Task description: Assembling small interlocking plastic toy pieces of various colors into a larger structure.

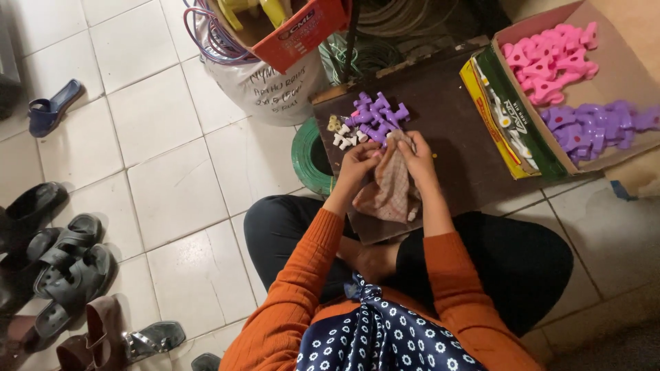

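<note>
While both hands, left hand (359, 163) and right hand (414, 159), pinch fingers on the cloth (392, 189) over the board (447, 130), it looks soft, light; grip its top edge.

Floor of large white square tiles (172, 199) with dark grout lines, slightly grubby. Dark sandals and shoes (65, 257) in a loose row along the left edge; one blue slipper (51, 106) apart, upper left. White sack (265, 89) with handwriting near top centre, coiled wire (213, 34) over it. Green coil (306, 161) on the floor beside a dark board. Dim, warm indoor light.
</note>
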